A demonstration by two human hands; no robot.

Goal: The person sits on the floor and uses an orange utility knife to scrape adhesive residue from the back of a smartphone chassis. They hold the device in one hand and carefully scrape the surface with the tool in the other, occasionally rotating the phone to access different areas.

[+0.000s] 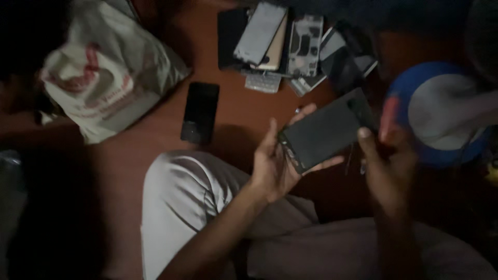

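Observation:
I hold a dark flat phone (324, 132) between both hands, tilted with its upper end to the right. My left hand (275, 161) cups its lower left end, fingers under it and thumb along its edge. My right hand (386, 161) grips its right side, thumb on the front. A red tool handle (389, 119) sticks up from my right hand. My legs in pale trousers (181, 197) lie folded below.
On the reddish-brown floor lies a black phone (199, 111) at centre left. A white plastic bag with red print (109, 67) sits at upper left. Several phones and phone parts (290, 44) are piled at the top. A round blue-rimmed container (441, 114) stands at right.

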